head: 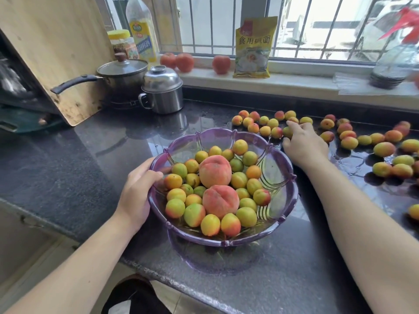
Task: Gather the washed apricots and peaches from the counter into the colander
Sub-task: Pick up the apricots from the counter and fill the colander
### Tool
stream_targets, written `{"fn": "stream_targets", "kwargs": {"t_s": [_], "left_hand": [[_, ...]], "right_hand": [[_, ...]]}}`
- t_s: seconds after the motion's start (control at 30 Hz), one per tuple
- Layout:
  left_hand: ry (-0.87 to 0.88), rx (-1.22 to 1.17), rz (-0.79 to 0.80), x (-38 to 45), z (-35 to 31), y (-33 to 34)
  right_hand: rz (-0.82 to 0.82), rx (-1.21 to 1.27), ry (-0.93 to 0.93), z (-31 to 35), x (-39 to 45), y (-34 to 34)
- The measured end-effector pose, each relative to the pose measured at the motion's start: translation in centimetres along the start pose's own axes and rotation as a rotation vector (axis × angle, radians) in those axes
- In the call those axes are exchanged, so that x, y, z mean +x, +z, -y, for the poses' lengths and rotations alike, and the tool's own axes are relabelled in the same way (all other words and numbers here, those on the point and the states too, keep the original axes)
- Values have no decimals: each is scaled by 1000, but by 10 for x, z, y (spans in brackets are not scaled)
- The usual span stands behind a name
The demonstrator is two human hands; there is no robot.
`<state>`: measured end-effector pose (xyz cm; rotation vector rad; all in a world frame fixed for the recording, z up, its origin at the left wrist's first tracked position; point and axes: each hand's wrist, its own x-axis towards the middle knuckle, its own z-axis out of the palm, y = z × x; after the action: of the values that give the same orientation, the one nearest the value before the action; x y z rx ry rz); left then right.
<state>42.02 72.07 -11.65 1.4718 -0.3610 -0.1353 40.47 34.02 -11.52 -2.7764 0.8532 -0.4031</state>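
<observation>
The colander (283, 168) is being kept on the counter (68, 168), near its front edge, already well filled: two peaches (215, 171) are lying on a bed of apricots (246, 216). Its left rim is being gripped by the left hand (138, 191), thumb hooked over the edge, fingers curled underneath, probably so it is not being shoved around while fruit is being dropped in.

The right hand (303, 143) is being reached past the colander's far right rim into the loose apricots (265, 130) scattered on the wet counter. Fingers are being spread over one or two of them; whether anything is actually being pinched cannot be told, since the fingertips are being hidden by the back of the hand.

More apricots (383, 148) are lying further right of the colander, some being cut off by the frame edge, so the full count is not being shown. A lot is judged left to collect.

Beyond the colander, three red fruits (184, 62) are sitting on the windowsill (294, 83) beside a yellow bag (254, 46); peach or tomato is hard to make out. Back left of the colander, a lidded pot (122, 74) and a steel mug (162, 94) are standing.
</observation>
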Motion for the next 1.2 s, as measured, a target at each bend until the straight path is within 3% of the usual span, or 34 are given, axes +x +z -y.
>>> {"fn": "stream_targets", "kwargs": {"t_s": [0.13,0.3,0.43,0.53,0.7,1.03,1.2], "left_hand": [[-16,23,1,0,1,-1],[-5,31,-12,1,0,-4],[-5,42,7,0,0,-4],[-15,39,14,-1,-2,-2],[-21,44,15,-2,-4,-1],[-7,59,16,-2,-2,-3],[-6,60,6,-1,-1,-4]], "right_hand": [[-46,33,0,1,1,0],[-110,499,62,-7,-14,-13],[4,760,126,-7,-24,-39],[108,883,29,7,-35,-79],[184,827,-73,34,-55,-131],[673,787,-290,57,-68,-134],[613,423,-432,57,-73,-135]]}}
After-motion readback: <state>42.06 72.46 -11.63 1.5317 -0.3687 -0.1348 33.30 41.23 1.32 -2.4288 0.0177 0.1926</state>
